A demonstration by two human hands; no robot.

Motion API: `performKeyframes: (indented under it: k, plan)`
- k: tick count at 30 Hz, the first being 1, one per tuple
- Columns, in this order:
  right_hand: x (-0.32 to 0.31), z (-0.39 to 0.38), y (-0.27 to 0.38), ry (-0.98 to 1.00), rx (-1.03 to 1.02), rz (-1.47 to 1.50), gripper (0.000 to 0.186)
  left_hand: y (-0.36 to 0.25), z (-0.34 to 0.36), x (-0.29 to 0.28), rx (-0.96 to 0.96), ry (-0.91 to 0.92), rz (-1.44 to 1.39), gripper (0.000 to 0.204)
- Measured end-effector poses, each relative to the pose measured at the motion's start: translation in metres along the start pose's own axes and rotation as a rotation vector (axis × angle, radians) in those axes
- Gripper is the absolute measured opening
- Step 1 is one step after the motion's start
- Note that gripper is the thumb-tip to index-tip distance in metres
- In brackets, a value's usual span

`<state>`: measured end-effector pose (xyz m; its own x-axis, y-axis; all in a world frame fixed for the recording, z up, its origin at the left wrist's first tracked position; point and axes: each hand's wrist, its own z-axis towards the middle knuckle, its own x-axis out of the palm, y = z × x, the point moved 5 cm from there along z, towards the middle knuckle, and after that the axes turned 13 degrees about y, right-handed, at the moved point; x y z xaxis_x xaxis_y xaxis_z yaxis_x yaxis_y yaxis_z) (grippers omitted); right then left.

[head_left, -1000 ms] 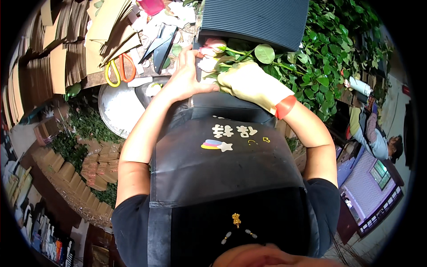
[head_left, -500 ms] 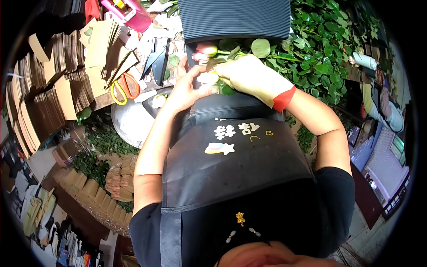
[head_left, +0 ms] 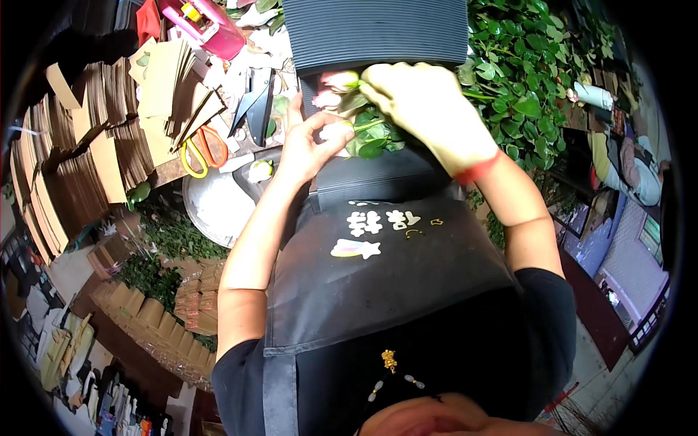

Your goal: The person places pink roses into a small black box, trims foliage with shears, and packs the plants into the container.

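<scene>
Already, we had several roses (head_left: pixel 340 80) together, apparently unbound, our left hand (head_left: pixel 309 149) pinching a pale bloom (head_left: pixel 337 133), our right hand (head_left: pixel 430 109) gripping unclearly.

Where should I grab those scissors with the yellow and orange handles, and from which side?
Probably by the yellow loop and orange loop, coming from your side: the scissors lie with both loops open toward you, while their far end isn't clearly visible.
</scene>
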<state>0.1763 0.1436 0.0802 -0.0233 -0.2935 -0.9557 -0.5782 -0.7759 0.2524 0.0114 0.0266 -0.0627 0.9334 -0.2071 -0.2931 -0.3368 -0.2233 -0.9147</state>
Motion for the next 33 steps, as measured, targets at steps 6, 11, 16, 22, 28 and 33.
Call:
performKeyframes:
  k: [6, 11, 16, 22, 28, 33]
  plan:
    - [-0.013, -0.018, 0.025, 0.122, -0.157, 0.05, 0.016, -0.002, -0.001, 0.002, 0.021, -0.003, -0.023, 0.048]
    - [0.049, 0.01, 0.002, 0.133, -0.146, 0.112, 0.017, -0.007, 0.002, 0.0, 0.044, 0.027, 0.021, 0.085]
    - [0.058, 0.019, 0.004, 0.213, -0.211, 0.027, 0.018, 0.004, 0.004, 0.002, 0.016, 0.017, 0.005, 0.082]
    - [0.059, 0.016, 0.006, 0.326, -0.154, -0.016, 0.018, 0.01, 0.015, -0.002, -0.051, -0.071, -0.183, 0.053]
    - [0.019, 0.012, 0.01, 0.055, 0.042, -0.05, 0.016, 0.002, 0.013, 0.0, -0.04, -0.192, -0.107, 0.043]
    - [0.045, 0.02, 0.0, 0.009, -0.156, -0.053, 0.017, 0.0, 0.014, -0.001, -0.031, -0.199, -0.104, 0.04]
